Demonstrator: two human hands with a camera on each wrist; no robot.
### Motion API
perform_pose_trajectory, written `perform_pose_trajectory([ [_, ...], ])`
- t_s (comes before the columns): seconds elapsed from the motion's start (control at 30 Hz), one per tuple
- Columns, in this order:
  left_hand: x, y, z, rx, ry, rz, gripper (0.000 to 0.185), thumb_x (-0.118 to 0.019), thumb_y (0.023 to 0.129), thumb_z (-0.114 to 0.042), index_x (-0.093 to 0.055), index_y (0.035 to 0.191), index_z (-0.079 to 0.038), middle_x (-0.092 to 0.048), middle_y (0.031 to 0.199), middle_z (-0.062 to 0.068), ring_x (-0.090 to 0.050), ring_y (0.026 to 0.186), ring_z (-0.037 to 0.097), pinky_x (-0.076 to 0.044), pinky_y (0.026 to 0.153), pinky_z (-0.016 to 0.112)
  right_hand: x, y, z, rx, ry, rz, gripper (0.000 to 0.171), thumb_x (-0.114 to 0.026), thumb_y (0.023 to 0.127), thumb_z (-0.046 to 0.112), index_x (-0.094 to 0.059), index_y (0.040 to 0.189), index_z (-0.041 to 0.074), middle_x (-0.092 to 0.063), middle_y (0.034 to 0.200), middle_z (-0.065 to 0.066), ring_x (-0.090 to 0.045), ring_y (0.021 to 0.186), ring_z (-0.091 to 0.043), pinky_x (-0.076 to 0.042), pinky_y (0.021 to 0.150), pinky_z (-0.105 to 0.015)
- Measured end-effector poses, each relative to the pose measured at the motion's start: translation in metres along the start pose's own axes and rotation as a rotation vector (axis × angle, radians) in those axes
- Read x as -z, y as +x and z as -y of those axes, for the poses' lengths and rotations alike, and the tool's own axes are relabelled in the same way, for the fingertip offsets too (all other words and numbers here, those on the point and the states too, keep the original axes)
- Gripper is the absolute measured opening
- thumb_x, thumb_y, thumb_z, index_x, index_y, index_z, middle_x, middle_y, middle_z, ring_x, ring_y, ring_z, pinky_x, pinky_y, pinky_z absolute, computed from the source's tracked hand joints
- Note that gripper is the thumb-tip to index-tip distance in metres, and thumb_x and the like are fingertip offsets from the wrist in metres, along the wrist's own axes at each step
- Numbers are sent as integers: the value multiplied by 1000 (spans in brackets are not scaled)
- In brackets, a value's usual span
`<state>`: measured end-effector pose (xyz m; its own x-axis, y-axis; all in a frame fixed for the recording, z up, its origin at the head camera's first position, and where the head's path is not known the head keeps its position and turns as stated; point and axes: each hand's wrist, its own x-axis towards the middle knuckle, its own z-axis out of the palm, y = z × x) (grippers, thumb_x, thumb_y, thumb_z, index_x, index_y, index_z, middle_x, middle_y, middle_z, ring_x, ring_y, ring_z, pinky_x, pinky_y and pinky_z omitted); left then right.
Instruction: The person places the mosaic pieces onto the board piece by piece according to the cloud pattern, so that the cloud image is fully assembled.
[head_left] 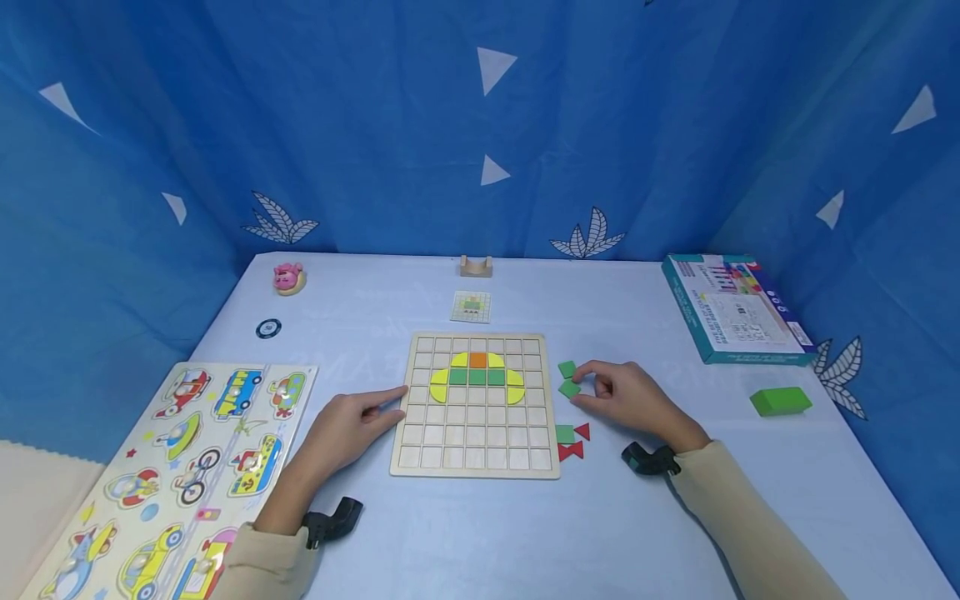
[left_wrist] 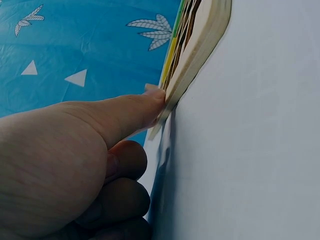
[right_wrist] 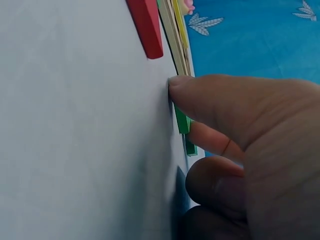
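Green tile [head_left: 569,389]: on the table, just right of centre frame, near the right edge of the wooden board [head_left: 476,437]. It sits at the fingertips of the right hand [head_left: 633,398], forefinger on its upper side, thumb on its lower. A second green tile [head_left: 567,369] lies just above it, close to the forefinger.

Right grip: narrow gap, thumb and forefinger bent toward each other around the tile, remaining fingers folded in. Whether they pinch it or merely flank it, cannot tell; the thumb covers part of it in the right wrist view.

Left hand [head_left: 347,427]: left of centre, clasping nothing. Forefinger and thumb extended, apart, tips against the board's left edge; other fingers tucked under.

Board, mid-frame, flat. Upper half bears an orange square [head_left: 477,360], a row of three green squares [head_left: 477,377] below it, yellow rounded pieces [head_left: 439,393] around. Lower right of it, on the table: a green square tile [head_left: 565,434] and red triangles [head_left: 582,432]. Small pattern card [head_left: 471,307] above the board.
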<state>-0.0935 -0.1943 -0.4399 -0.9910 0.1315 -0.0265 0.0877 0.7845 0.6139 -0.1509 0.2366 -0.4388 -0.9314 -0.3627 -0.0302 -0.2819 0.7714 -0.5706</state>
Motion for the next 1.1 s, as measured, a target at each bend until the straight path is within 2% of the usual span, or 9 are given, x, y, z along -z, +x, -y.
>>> perform_pose_trajectory([
  [0.27, 0, 0, 0, -6, 0, -3, 43, -76, 93, -34, -70, 135, -24, -43, 57, -4, -40, 52, 15, -31, 51, 29, 0, -1, 2, 5, -5, -18, 27, -85, 86, 29, -74, 109, 19, -47, 58, 4, -49, 54, -15, -35, 51, -28],
  [0.67, 1, 0, 0, -22, -10, 1, 43, -76, 94, -34, -70, 134, -24, -42, 55, -4, -39, 51, 14, -31, 51, 29, 2, 0, 13, 83, 22, -63, 25, -83, 87, 24, -74, 109, 19, -44, 56, 6, -45, 48, -14, -34, 48, -27],
  [0.83, 0, 0, 0, -18, -11, 1, 42, -76, 94, -34, -70, 134, -24, -42, 56, -4, -38, 51, 14, -31, 51, 29, 0, 8, 35, 140, 40, -11, 26, -83, 87, 26, -74, 110, 18, -42, 55, 7, -42, 47, -13, -32, 47, -26],
  [0.97, 0, 1, 0, -11, -13, 6, 42, -76, 94, -34, -70, 135, -24, -42, 56, -4, -38, 51, 13, -31, 51, 28, -8, 18, 48, 182, 39, 40, 24, -82, 87, 27, -74, 109, 20, -40, 54, 9, -41, 45, -11, -30, 45, -25],
  [1.1, 1, 0, -1, -14, -12, 8, 42, -76, 94, -34, -70, 135, -24, -42, 56, -4, -38, 51, 13, -31, 51, 29, -19, 28, 59, 262, 23, 77, 21, -80, 88, 27, -74, 107, 20, -39, 53, 12, -39, 45, -8, -29, 47, -24],
])
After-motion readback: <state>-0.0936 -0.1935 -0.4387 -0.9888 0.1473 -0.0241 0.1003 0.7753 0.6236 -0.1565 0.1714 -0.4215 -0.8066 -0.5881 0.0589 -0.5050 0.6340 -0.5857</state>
